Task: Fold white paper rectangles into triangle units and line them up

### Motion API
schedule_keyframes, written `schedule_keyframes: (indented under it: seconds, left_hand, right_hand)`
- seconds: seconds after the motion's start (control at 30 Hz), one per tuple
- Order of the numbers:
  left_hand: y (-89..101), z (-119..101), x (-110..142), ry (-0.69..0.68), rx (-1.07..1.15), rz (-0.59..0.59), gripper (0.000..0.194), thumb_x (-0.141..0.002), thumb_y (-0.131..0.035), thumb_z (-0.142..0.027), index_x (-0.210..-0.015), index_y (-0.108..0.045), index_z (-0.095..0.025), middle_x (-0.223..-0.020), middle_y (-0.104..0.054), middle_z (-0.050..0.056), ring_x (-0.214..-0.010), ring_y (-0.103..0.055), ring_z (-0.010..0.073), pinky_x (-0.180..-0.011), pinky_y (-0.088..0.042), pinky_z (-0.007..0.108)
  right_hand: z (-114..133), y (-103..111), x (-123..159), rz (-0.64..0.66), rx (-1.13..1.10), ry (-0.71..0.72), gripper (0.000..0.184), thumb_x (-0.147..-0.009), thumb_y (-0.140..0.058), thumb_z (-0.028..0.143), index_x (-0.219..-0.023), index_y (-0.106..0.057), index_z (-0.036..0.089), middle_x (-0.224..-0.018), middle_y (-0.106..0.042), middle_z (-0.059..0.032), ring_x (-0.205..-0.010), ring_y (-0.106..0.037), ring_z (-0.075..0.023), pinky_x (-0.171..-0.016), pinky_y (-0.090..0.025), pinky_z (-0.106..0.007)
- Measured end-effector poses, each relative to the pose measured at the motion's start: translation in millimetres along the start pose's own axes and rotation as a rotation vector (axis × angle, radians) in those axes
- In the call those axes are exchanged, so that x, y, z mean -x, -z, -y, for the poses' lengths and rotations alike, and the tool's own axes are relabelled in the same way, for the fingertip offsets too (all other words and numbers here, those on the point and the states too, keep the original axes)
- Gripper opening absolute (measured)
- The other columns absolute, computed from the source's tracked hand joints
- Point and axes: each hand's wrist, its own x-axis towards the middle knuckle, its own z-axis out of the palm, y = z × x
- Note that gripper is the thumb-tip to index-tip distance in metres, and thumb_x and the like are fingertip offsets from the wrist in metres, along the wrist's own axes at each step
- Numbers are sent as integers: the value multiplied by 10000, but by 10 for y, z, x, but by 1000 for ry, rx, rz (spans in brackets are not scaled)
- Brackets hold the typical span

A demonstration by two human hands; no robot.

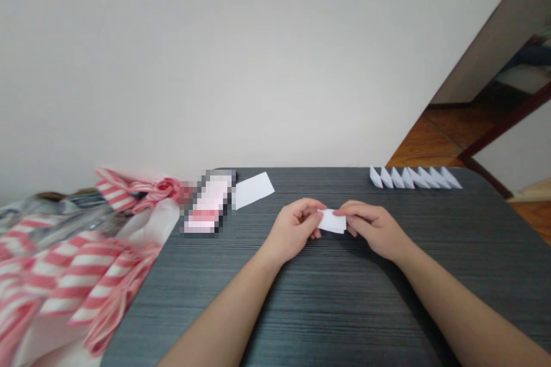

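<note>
A small folded piece of white paper (333, 222) is held just above the dark table, between my two hands. My left hand (297, 226) pinches its left end, thumb on the near face. On the other side, my right hand (372, 226) grips the upper right part with thumb and fingers. The lower right edge of the paper shows more than one layer. Some of the fingers behind it are hidden.
The dark wood-grained table (206, 309) stands against a pale wall. At its back right is a row of several folded white paper pieces (411, 179). A white sheet (255, 190) lies beside a blurred-out phone-like object (206, 206). Red-and-white striped cloth (86, 269) is heaped left of the table.
</note>
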Motion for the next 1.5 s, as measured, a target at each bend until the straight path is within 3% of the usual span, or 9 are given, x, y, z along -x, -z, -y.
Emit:
schedule_keyframes:
  seconds: [0.13, 0.33, 0.47, 0.7, 1.5]
  left_hand:
    - [-8, 3, 7, -17, -33, -10, 161, -857, -622, -262, -958, -633, -137, -603, -590, -29, -507, -542, 85, -510, -420, 197]
    - [-22, 2, 12, -21, -38, -3, 222, -850, -626, -251, -1043, -615, -142, -633, -609, -30, -528, -554, 87, -533, -435, 200]
    - [-25, -10, 6, 17, -68, 5, 263, -868, -613, -295, -1082, -590, -143, -595, -610, -36, -513, -548, 94, -531, -428, 205]
    - [-4, -10, -13, 56, -179, 37, 166, -884, -578, -316, -828, -596, -161, -530, -587, -39, -474, -502, 87, -496, -380, 192]
    - [-11, 15, -19, 61, -220, -7, 173, -860, -596, -339, -829, -602, -169, -554, -606, -28, -491, -527, 105, -506, -394, 203]
  right_hand:
    - [10, -16, 12, -39, -28, -109, 295, -955, -505, 282, -1179, -669, 181, -707, -641, -3, -572, -535, -124, -570, -435, -256]
    - [48, -40, -17, -8, 87, -190, 246, -918, -561, 274, -1086, -705, 167, -718, -690, -14, -637, -627, -145, -620, -474, -255]
    - [64, -35, -19, -53, 129, -186, 247, -911, -568, 281, -1084, -710, 176, -713, -693, -9, -626, -629, -146, -603, -471, -251]
    - [35, -35, -9, -88, 167, -170, 235, -907, -572, 292, -1060, -715, 186, -677, -675, -2, -619, -617, -147, -585, -459, -246]
    - [0, -44, -22, -90, 250, -168, 256, -902, -567, 303, -1084, -701, 182, -677, -688, -12, -606, -625, -169, -581, -480, -274]
